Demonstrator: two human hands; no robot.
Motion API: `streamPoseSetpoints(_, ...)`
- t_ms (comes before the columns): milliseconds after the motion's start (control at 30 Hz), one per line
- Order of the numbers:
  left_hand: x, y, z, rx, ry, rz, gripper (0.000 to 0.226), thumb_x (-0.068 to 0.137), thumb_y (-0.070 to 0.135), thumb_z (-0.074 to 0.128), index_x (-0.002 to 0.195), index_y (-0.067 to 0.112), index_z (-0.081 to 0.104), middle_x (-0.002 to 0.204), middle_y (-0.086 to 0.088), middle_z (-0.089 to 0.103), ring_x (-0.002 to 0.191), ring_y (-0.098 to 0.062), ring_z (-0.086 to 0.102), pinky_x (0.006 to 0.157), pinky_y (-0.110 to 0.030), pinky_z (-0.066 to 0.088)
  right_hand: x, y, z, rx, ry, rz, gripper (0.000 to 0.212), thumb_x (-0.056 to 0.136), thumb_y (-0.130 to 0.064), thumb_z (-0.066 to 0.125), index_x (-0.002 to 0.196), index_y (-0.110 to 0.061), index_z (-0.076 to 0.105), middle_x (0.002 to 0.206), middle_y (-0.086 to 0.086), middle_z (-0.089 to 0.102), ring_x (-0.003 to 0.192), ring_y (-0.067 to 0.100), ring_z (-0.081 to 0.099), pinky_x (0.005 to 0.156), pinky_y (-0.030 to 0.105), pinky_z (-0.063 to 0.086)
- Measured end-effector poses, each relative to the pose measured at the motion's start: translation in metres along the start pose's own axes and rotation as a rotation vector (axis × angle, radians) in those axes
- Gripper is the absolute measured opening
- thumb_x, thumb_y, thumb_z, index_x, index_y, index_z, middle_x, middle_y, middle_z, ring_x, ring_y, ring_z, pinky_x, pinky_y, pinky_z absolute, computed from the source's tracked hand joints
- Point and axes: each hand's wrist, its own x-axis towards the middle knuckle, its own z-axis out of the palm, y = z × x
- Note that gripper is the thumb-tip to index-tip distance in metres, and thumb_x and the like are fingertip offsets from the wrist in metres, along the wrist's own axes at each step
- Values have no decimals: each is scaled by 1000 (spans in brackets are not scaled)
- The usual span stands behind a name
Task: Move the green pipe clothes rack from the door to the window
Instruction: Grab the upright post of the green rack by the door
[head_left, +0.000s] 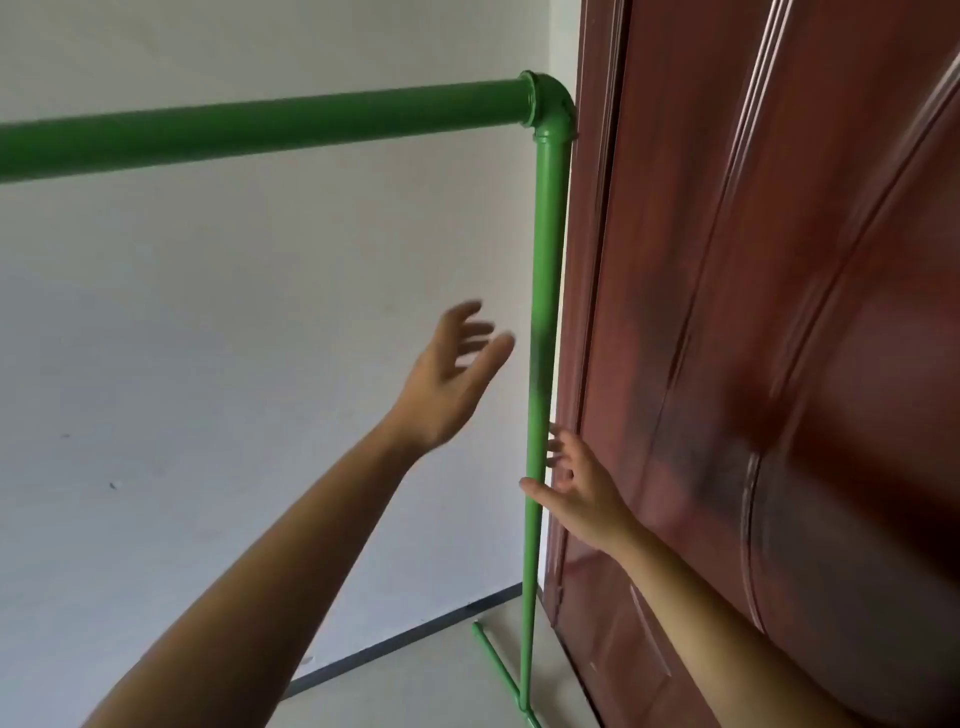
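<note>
The green pipe clothes rack (545, 249) stands right beside the reddish-brown door (753, 312). Its top bar runs left from an elbow joint to the frame's left edge, and its upright post drops to a foot pipe on the floor. My left hand (452, 374) is open with fingers spread, a little left of the post at mid height, not touching it. My right hand (576, 483) is lower, open around the post: the thumb lies at the post's front and the fingers reach behind it, between post and door. No firm grip shows.
A white wall (208, 364) fills the left side behind the rack, with a dark skirting strip (415, 634) along the pale floor (441, 691). The door's frame edge lies close against the post on the right.
</note>
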Motion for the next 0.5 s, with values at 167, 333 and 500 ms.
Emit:
streamPoseSetpoints(167, 38, 28, 37, -147, -69, -30, 55, 96, 60, 46, 135, 22, 49, 121, 4, 67, 108, -2, 63, 93, -30, 49, 12, 0, 12, 176, -117, 207, 54, 82, -47, 76, 127, -28, 54, 114, -2, 69, 113, 17, 65, 100, 40, 51)
streamPoseSetpoints(333, 43, 21, 59, -261, -47, -56, 46, 102, 46, 42, 102, 1, 54, 76, -11, 64, 70, -24, 67, 78, -57, 59, 20, -7, 32, 251, -93, 289, 46, 93, -51, 61, 94, -4, 62, 81, 4, 66, 80, 16, 67, 69, 26, 46)
streamPoseSetpoints(500, 33, 16, 43, -160, 64, 36, 48, 96, 53, 40, 88, 7, 49, 64, -3, 60, 58, -25, 62, 65, -56, 58, 25, -11, 55, 236, -124, 208, 49, 93, -50, 61, 69, -10, 46, 67, 14, 45, 61, 21, 43, 46, 17, 34)
